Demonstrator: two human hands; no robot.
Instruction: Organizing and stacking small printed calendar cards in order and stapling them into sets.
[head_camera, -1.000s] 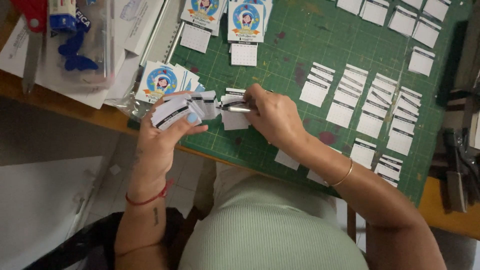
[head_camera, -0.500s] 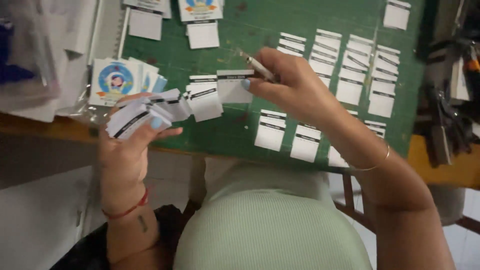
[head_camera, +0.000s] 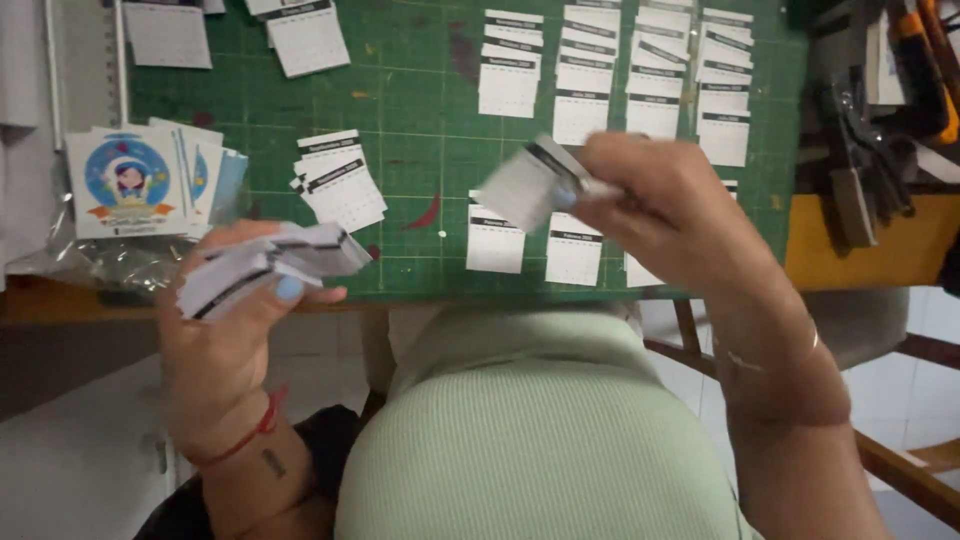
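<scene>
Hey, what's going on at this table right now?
A person sits at a green cutting mat covered with small white slips with dark header strips, laid out in piles. The left hand holds a fanned stack of slips above the table edge. The right hand holds one slip lifted over the mat, blurred. Round-picture cards lie at the left, and hand tools at the right.

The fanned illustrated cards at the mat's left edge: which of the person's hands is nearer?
Left. The left hand, holding a stack of slips, sits just below the illustrated cards; the right hand is far across the mat.
</scene>
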